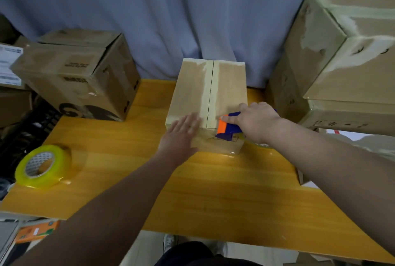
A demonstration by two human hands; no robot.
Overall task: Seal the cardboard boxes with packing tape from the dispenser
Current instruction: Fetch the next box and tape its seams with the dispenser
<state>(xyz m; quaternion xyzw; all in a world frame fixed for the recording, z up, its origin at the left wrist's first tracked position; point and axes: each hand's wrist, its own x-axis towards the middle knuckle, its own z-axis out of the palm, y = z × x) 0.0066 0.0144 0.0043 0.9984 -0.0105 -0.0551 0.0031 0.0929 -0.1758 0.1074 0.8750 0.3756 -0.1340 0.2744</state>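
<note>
A small cardboard box stands in the middle of the wooden table, its flaps closed and tape running along the centre seam. My left hand lies flat on the box's near left corner, fingers straight. My right hand grips a blue and orange tape dispenser, held against the box's near right edge where the top meets the front face. The dispenser's rear part is hidden under my hand.
A yellowish roll of clear tape lies at the table's left end. A taped cardboard box sits behind it on the left. Large stacked cardboard boxes crowd the right side. A blue-grey curtain hangs behind.
</note>
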